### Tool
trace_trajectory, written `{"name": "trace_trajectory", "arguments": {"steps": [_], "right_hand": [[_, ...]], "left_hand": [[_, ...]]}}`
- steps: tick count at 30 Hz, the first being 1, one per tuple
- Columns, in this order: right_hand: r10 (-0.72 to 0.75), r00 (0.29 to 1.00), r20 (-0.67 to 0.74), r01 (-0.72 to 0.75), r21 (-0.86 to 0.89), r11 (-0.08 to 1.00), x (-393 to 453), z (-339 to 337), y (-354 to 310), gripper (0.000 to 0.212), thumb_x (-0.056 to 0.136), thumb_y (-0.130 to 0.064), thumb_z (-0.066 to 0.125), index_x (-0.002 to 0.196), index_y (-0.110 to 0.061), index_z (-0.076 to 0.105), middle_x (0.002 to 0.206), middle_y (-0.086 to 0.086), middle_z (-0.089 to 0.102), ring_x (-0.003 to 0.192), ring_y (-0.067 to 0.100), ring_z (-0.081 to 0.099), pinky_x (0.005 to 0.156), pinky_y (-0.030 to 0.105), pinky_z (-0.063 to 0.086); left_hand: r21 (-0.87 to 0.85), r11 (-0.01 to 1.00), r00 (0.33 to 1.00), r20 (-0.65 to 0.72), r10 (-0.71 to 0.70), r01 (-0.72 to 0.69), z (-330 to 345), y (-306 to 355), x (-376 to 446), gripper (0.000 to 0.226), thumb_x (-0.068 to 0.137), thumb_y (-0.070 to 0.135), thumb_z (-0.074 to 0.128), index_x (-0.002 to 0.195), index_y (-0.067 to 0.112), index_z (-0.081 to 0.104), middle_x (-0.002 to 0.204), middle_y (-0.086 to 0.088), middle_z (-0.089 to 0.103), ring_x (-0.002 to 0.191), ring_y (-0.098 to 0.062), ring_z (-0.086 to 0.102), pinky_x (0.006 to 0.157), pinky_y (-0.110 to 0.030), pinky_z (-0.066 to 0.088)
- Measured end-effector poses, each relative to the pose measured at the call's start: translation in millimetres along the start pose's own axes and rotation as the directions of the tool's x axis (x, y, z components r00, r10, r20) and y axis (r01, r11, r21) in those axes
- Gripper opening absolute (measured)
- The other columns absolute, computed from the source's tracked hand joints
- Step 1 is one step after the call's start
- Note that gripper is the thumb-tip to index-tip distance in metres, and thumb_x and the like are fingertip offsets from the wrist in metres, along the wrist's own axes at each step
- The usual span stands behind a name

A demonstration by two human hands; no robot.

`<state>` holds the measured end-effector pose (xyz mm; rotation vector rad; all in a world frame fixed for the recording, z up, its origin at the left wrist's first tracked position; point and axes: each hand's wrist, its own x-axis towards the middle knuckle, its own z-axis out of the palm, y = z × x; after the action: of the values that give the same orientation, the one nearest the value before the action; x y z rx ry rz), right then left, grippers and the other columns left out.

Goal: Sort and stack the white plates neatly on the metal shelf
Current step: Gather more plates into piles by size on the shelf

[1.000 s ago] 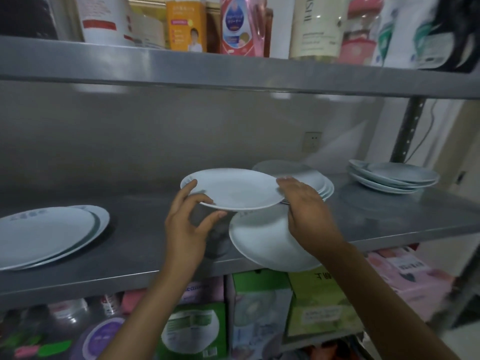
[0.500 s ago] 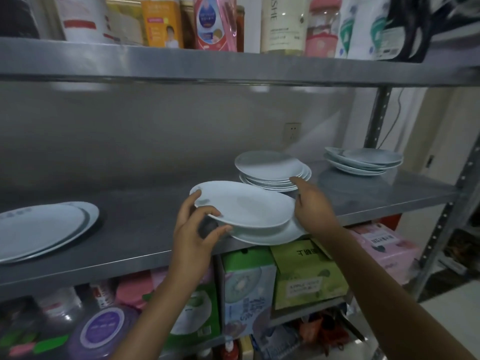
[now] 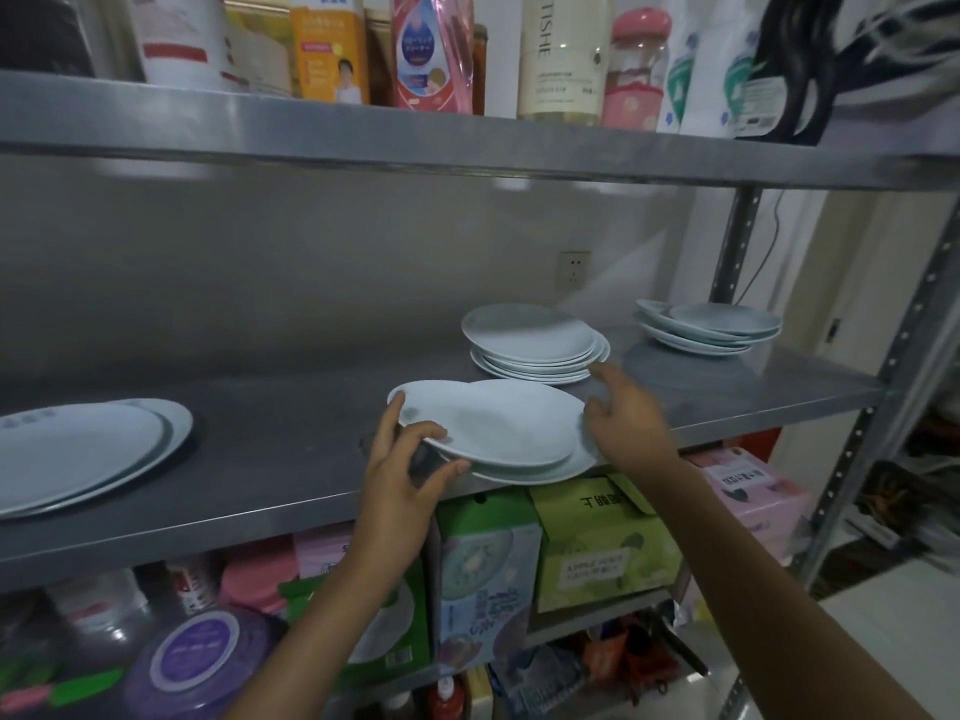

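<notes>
We see a metal shelf running across the whole view, with another shelf board above it carrying bottles and cartons, and boxes stored below it. On the far left of the shelf lie two large oval plates, one on the other. Toward the back, right of centre, stands a stack of round white plates, and well apart at the far right end a second, looser stack of plates.

At the shelf's front edge, just in front of the centre stack, two white plates lie one on the other: the upper plate sits shifted a little left on the lower plate, whose rim shows at the right and front and juts slightly past the shelf edge.

Our left hand holds the left rim of this pair, thumb on top of the upper plate and fingers curled beneath. Our right hand is at the right rim, its fingers loosely spread and relaxed, the forefinger pointing toward the centre stack; whether it touches the plates we cannot tell.
</notes>
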<state>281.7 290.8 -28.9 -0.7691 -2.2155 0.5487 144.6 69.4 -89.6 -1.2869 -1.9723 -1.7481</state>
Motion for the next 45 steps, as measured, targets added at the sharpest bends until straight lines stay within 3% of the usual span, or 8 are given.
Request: {"name": "trace_trajectory", "arguments": {"steps": [3,6,13,17,26,38,42,45], "right_hand": [[0.037,0.999,-0.013,-0.037,0.012,0.999,-0.4,1.2,-0.6,0.048,0.087,-0.013,0.048,0.135,-0.019,0.047,0.089,0.012,0.066,0.071,0.022,0.054,0.08,0.037,0.052],[0.038,0.999,0.0,-0.038,0.024,0.999,1.1,3.2,-2.1,0.047,0.087,-0.013,0.049,0.134,-0.02,0.047,0.1,0.015,0.067,0.083,0.03,0.062,0.082,0.034,0.049],[0.01,1.0,0.01,-0.01,0.037,0.999,5.4,13.3,-6.7,0.046,0.087,-0.016,0.048,0.133,-0.019,0.047,0.09,0.01,0.062,0.077,0.022,0.056,0.083,0.036,0.052],[-0.012,0.999,0.049,0.01,0.056,0.998,10.5,15.4,-9.6,0.047,0.087,-0.017,0.05,0.134,-0.021,0.046,0.117,0.011,0.064,0.099,0.03,0.062,0.091,0.035,0.049],[-0.116,0.987,0.108,0.121,-0.04,0.992,34.0,25.6,-32.3,0.044,0.09,-0.017,0.052,0.134,-0.018,0.049,0.127,0.007,0.06,0.109,0.027,0.059,0.094,0.036,0.046],[-0.249,0.938,0.24,0.309,-0.257,0.916,95.9,65.8,-50.5,0.041,0.089,-0.02,0.055,0.13,-0.016,0.054,0.128,0.01,0.06,0.12,0.031,0.051,0.099,0.039,0.042],[-0.136,0.942,0.308,0.232,-0.301,0.925,113.4,77.3,-48.4,0.041,0.091,-0.038,0.052,0.12,-0.009,0.057,0.12,0.013,0.062,0.113,0.033,0.055,0.091,0.039,0.045],[-0.131,0.932,0.339,0.254,-0.349,0.902,120.6,86.1,-46.3,0.036,0.092,-0.045,0.048,0.09,-0.011,0.058,0.103,0.012,0.065,0.1,0.033,0.058,0.071,0.032,0.039]], "left_hand": [[0.03,0.999,1.0,0.019,0.014,-0.014,-0.7,-0.9,-2.3,0.029,0.075,0.038,0.074,0.096,0.045,0.056,0.151,0.032,0.015,0.131,0.019,0.021,0.095,0.003,0.024],[0.093,0.994,0.997,0.069,0.047,-0.054,1.1,-6.4,-8.4,0.03,0.076,0.053,0.063,0.103,0.046,0.051,0.155,0.025,0.01,0.143,0.0,0.012,0.108,-0.022,0.026],[0.176,0.982,0.993,0.104,0.05,-0.068,-0.8,-7.7,-13.6,0.029,0.086,0.038,0.063,0.111,0.04,0.05,0.157,0.018,0.011,0.147,-0.01,-0.002,0.114,-0.048,0.022],[0.185,0.973,0.989,0.085,0.123,-0.137,-5.3,4.0,-1.8,0.028,0.091,0.04,0.043,0.117,0.034,0.05,0.153,0.014,0.023,0.147,-0.013,0.005,0.112,-0.059,0.022],[0.338,0.899,0.957,0.181,0.226,-0.277,-14.2,28.4,52.4,0.039,0.095,0.05,0.035,0.119,0.026,0.055,0.149,0.008,0.036,0.145,-0.007,0.01,0.117,-0.052,0.011],[0.45,0.88,0.984,0.15,0.094,-0.152,-20.3,5.7,78.5,0.061,0.092,0.063,0.02,0.131,0.028,0.051,0.155,0.01,0.027,0.145,-0.002,0.003,0.118,-0.049,0.006],[0.455,0.884,0.992,0.113,0.06,-0.106,-22.7,-1.5,83.8,0.06,0.093,0.062,0.02,0.131,0.029,0.051,0.154,0.01,0.028,0.145,-0.003,0.006,0.118,-0.047,0.006],[0.469,0.879,0.995,0.095,0.042,-0.082,-26.4,-2.5,85.4,0.061,0.093,0.063,0.017,0.133,0.03,0.049,0.153,0.011,0.029,0.144,-0.002,0.007,0.118,-0.045,0.004]]}}
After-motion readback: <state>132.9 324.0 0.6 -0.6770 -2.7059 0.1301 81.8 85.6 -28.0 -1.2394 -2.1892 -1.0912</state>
